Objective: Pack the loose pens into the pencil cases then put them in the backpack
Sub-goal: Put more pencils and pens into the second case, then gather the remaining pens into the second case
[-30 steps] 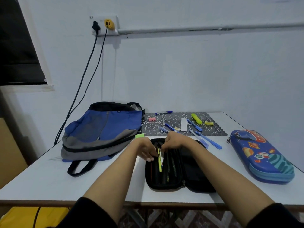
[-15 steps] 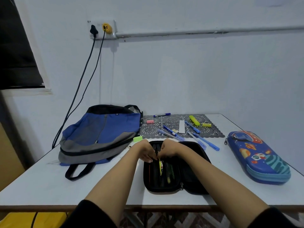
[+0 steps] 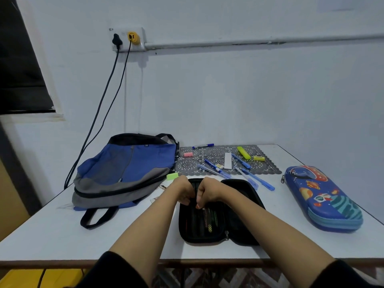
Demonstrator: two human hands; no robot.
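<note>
The white table (image 3: 62, 235) before me carries a grey lace mat (image 3: 188, 165) at twelve o'clock; on it lie a pink eraser (image 3: 188, 154) at nine, a white strip (image 3: 228, 160) mid-mat and a yellow sharpener (image 3: 259, 158) at three; a green eraser (image 3: 172, 176) sits just off its seven o'clock corner; on the wall at eleven, a socket (image 3: 127, 39) with two cables (image 3: 99, 109) hanging; a dark window (image 3: 18, 69) at ten.
</note>
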